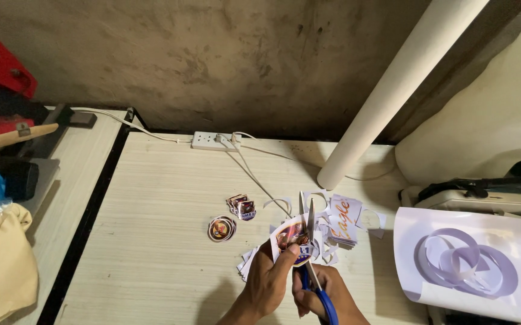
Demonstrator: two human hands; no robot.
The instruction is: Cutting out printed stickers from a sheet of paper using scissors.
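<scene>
Near edge of the tabletop (164, 253), right of centre: both hands work close together. Left hand (268, 283) has its fingers (284, 265) closed on a round printed sticker (289, 236), thumb on top, holding it just above the surface. Right hand (323, 295) has its fingers curled through the blue handles of the scissors (310, 241); blades point toward the far edge, nearly closed, and lie against the sticker's right side.

Around the hands: a litter of white paper offcuts (326, 250) and a small stack of printed sheets (346, 219) just right of the blades. Left of these, toward the middle of the tabletop, a pile of round cut stickers (221, 229) and a smaller pile of shield-shaped ones (241, 206), the two piles near but apart.

Far edge: white power strip (214, 141) with cables trailing toward the middle. A white paper roll (387, 96) leans there, its foot on the tabletop. Right edge: a white sheet (477, 259) with curled paper strips on it.
</scene>
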